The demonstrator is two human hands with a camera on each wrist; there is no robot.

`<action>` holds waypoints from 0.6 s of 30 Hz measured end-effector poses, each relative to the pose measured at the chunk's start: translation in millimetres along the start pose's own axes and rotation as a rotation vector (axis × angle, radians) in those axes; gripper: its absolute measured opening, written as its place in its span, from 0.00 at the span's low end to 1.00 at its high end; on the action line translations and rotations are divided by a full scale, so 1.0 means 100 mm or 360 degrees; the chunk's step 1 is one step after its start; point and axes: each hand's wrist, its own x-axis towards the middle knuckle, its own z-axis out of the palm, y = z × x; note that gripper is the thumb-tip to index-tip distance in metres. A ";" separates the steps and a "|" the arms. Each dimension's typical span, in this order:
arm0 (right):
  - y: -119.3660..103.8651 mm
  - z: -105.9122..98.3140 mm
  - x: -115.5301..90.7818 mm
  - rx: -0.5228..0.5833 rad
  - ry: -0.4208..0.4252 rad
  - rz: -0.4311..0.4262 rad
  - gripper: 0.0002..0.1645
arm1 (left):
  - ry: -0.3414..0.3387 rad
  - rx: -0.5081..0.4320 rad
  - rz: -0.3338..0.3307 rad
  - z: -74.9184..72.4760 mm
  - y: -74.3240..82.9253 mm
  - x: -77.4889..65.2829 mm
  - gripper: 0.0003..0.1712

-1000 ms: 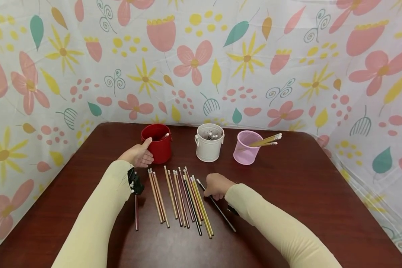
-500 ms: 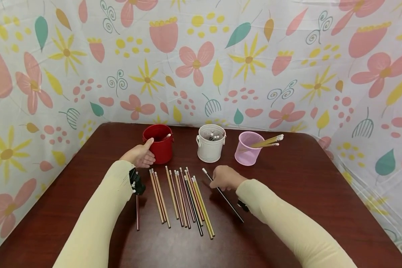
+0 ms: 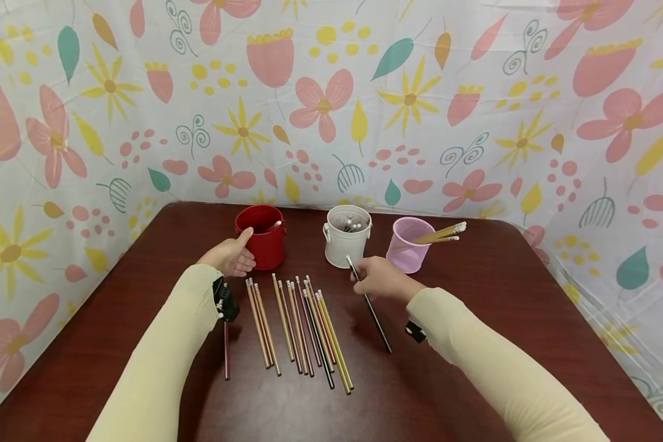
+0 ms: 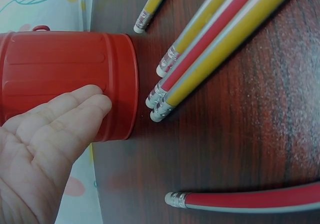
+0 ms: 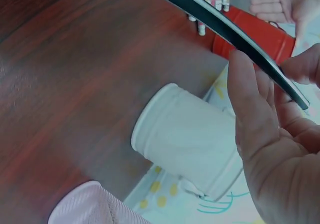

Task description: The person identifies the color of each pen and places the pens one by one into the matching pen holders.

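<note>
My right hand pinches a black pencil between thumb and fingers, just in front of the white bucket. The pencil slants, its white eraser end up by the bucket's lower front; in the right wrist view its dark shaft crosses above the fingers. My left hand lies against the left side of the red bucket, fingers straight and thumb at the rim. In the left wrist view the fingertips of that hand rest on the red wall.
Several pencils lie in a loose row, erasers away from me. A lone dark red pencil lies under the left wrist. The pink mesh cup holds yellow pencils. Pencils stand in the white bucket; one eraser shows in the red bucket.
My right hand has lifted the black pencil from beside the row and carried it away from me and to the right, toward the white bucket. The left hand has stayed at the red bucket.
</note>
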 end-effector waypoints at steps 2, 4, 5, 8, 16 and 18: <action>-0.02 -0.03 -0.03 0.0032 0.0020 0.0000 0.08 | 0.0001 0.0003 0.0004 0.01 0.00 -0.01 0.49; -0.04 -0.06 -0.04 0.0060 0.0033 -0.0005 0.07 | 0.0006 0.0011 0.0008 0.01 0.01 -0.02 0.49; -0.05 -0.08 -0.05 0.0065 0.0038 -0.0014 0.07 | 0.0007 0.0015 0.0011 0.01 0.01 -0.03 0.49; -0.07 -0.13 -0.06 -0.0037 0.0088 -0.0065 0.07 | 0.0009 0.0015 0.0011 0.01 0.01 -0.04 0.49; -0.17 -0.36 -0.10 -0.0345 0.0180 -0.0146 0.07 | -0.0006 0.0010 0.0001 0.01 0.01 -0.01 0.49; -0.20 -0.41 -0.11 -0.0415 0.0198 -0.0161 0.07 | -0.0010 0.0009 -0.0003 0.00 0.00 -0.01 0.49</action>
